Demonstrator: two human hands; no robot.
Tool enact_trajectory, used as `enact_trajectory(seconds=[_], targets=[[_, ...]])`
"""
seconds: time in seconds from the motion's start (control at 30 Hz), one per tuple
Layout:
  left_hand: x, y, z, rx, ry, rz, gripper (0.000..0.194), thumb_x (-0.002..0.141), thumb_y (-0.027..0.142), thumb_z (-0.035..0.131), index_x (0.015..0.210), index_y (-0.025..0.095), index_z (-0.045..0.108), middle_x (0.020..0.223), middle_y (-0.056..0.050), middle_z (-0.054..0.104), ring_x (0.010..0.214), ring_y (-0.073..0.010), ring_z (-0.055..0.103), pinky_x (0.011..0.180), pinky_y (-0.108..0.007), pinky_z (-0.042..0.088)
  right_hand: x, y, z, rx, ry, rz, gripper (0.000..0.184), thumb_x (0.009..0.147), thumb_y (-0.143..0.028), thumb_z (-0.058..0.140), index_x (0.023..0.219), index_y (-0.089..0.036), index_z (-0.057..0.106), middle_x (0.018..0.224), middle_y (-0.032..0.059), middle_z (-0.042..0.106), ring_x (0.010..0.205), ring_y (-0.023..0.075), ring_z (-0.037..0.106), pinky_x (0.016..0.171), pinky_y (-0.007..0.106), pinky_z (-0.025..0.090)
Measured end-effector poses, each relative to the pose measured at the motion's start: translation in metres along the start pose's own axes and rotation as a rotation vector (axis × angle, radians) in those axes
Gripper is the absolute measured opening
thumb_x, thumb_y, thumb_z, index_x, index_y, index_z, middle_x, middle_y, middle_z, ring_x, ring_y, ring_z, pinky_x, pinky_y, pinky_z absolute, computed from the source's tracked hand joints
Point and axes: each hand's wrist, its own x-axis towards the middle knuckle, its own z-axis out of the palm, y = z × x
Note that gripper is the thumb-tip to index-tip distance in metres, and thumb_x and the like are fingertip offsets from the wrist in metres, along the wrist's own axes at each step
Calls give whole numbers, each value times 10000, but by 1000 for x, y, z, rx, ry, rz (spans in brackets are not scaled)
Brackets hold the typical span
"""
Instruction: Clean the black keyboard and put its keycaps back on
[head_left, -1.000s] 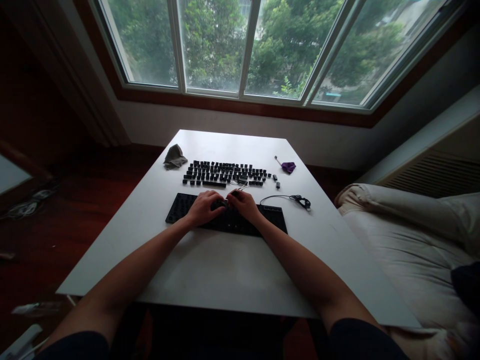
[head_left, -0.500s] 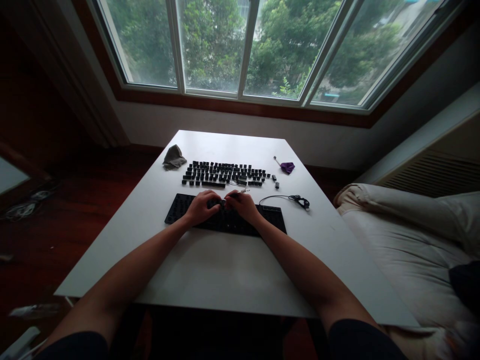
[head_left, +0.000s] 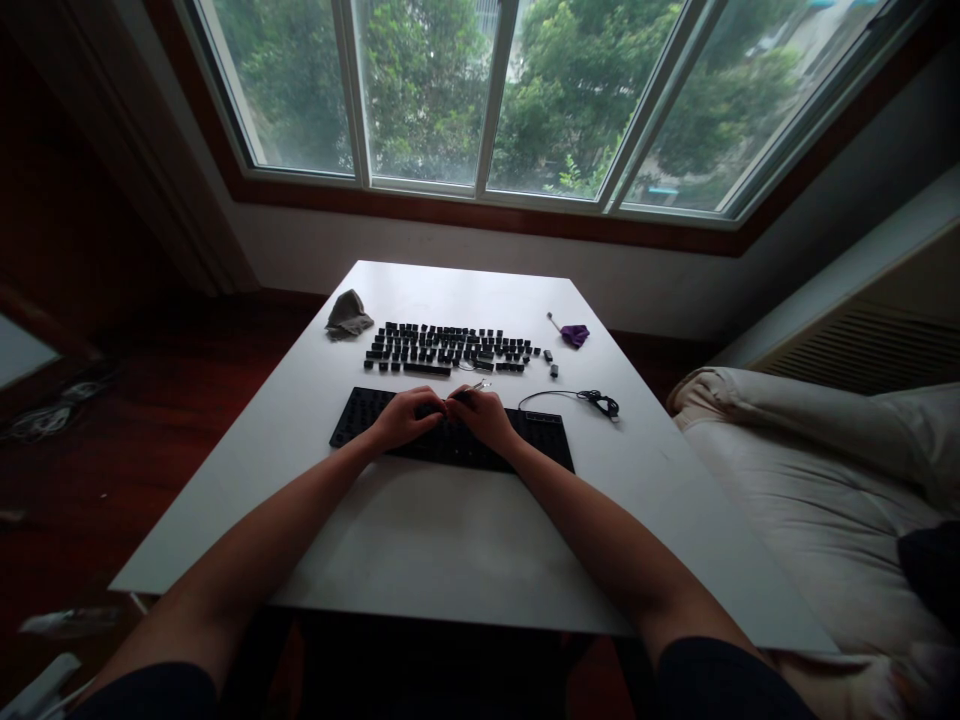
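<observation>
Black keyboard (head_left: pixel 454 448), mid-table, under both hands; right hand (head_left: pixel 484 415) fingers pinched on thin metallic tool (head_left: pixel 482 385), ends poking out far side; left hand (head_left: pixel 403 417) fingers curled by right fingertips, can't tell if gripping anything; coiled cable (head_left: pixel 600 402) right; loose keycaps (head_left: pixel 445 355) in rows beyond; grey cloth (head_left: pixel 349 316) far left, purple cloth (head_left: pixel 575 335) far right; all on white table (head_left: pixel 480 540).

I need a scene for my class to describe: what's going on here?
A person's left hand and right hand are close together over a black keyboard, the right holding a thin metal tool. Loose keys sit in rows beyond on the white table, between a grey cloth and a purple cloth.
</observation>
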Motion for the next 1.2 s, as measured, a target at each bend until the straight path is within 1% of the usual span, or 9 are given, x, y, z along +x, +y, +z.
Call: enact_trajectory(seconds=[0.13, 0.23, 0.3, 0.47, 0.63, 0.8, 0.97, 1.07, 1.2], targets=[[-1, -3, 5, 91, 26, -3, 244, 865, 258, 660, 1106, 230, 683, 1043, -47, 692, 963, -212, 656, 896, -354, 527, 1, 4, 0, 25, 63, 24, 331, 897, -519, 630, 875, -192, 680, 702, 34, 717, 628, 187, 677, 630, 288, 537], [-2, -5, 8, 161, 66, -11, 369, 863, 227, 669, 1228, 248, 622, 1052, -35, 696, 942, -200, 657, 890, -350, 525, 3, 8, -1, 32, 126, 36, 345, 899, -539, 621, 830, -203, 663, 686, 31, 717, 602, 189, 680, 612, 288, 543], [-3, -7, 10, 229, 73, -4, 409, 872, 218, 668, 1271, 252, 585, 1035, -27, 701, 923, -198, 659, 889, -353, 518, 4, 10, -1, 20, 152, 50, 357, 893, -552, 626, 795, -209, 648, 679, 28, 718, 587, 189, 679, 603, 288, 546], [-4, -8, 10, 502, 37, 97, 345, 948, 286, 616, 1286, 244, 562, 1075, -48, 713, 948, -227, 665, 901, -381, 486, 5, 15, 0, 72, 176, 107, 381, 876, -580, 638, 787, -211, 646, 662, 25, 713, 555, 190, 672, 563, 293, 547], [-3, -10, 9, 670, 13, 206, 272, 1005, 312, 528, 1261, 240, 585, 1102, -66, 717, 966, -225, 669, 916, -385, 454, 8, 17, 1, 197, 160, 157, 387, 860, -583, 655, 800, -201, 641, 635, 21, 697, 519, 181, 648, 517, 283, 523], [-3, -11, 8, 740, -16, 256, 243, 1016, 321, 513, 1223, 246, 616, 1111, -64, 717, 959, -219, 649, 904, -385, 443, 8, 17, 1, 208, 151, 170, 387, 854, -569, 662, 754, -196, 629, 613, 21, 685, 500, 168, 630, 495, 268, 500], [-2, -6, 7, 729, 14, 279, 225, 1019, 340, 507, 1195, 267, 627, 1246, -67, 662, 1065, -225, 612, 937, -388, 436, 8, 18, 1, 171, 174, 239, 386, 835, -570, 666, 750, -196, 629, 606, 23, 690, 497, 171, 637, 486, 266, 503], [-2, -5, 7, 697, 47, 237, 224, 1012, 361, 521, 1175, 253, 630, 1175, -70, 680, 1041, -227, 615, 934, -389, 442, 9, 21, 1, 177, 172, 274, 376, 836, -562, 661, 756, -197, 618, 605, 23, 689, 492, 173, 639, 478, 266, 502], [-1, -9, 2, 627, 183, 68, 222, 988, 346, 560, 1167, 240, 639, 1116, -67, 692, 1010, -239, 629, 915, -391, 465, 9, 25, 1, 137, 162, 242, 367, 854, -554, 641, 761, -199, 618, 618, 22, 693, 496, 169, 641, 481, 259, 499]])
